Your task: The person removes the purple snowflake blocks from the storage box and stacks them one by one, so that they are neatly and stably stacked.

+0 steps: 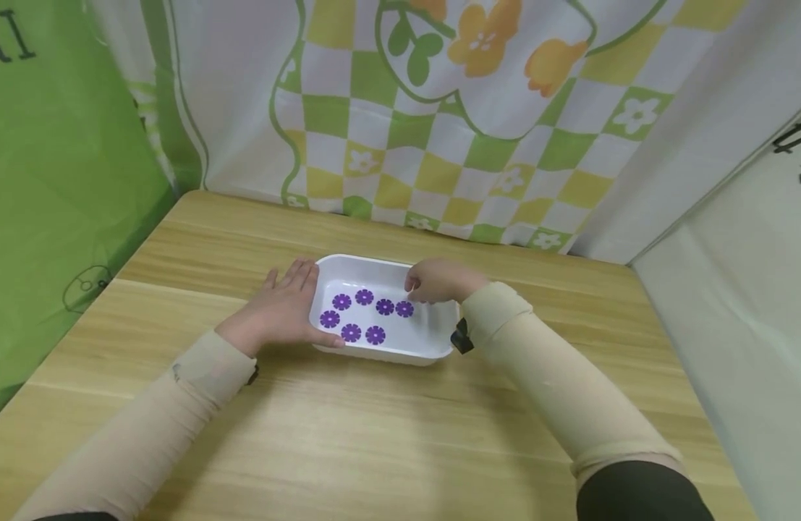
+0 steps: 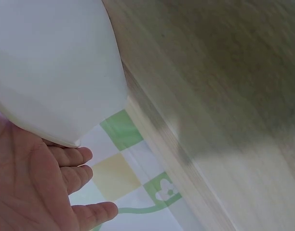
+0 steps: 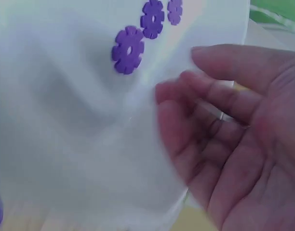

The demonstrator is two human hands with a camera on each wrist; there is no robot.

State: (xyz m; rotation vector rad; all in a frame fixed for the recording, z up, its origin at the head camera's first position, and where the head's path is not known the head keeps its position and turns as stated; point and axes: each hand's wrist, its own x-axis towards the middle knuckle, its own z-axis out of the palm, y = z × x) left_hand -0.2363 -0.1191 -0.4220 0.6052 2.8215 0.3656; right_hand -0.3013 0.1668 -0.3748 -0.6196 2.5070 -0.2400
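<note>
A white rectangular tray holds several purple notched plastic discs, lying flat and spread over its left and middle part. My left hand rests against the tray's left end, fingers extended along the outside and thumb over the near rim. In the left wrist view, its fingertips show beside the tray's pale outer wall. My right hand hovers over the tray's far right part. The right wrist view shows its fingers loosely bent, thumb apart, nothing visible between them, close to a purple disc.
The tray stands on a wooden table. Behind the far edge hangs a checked, flowered curtain. A green sheet covers the left side and a white sheet the right.
</note>
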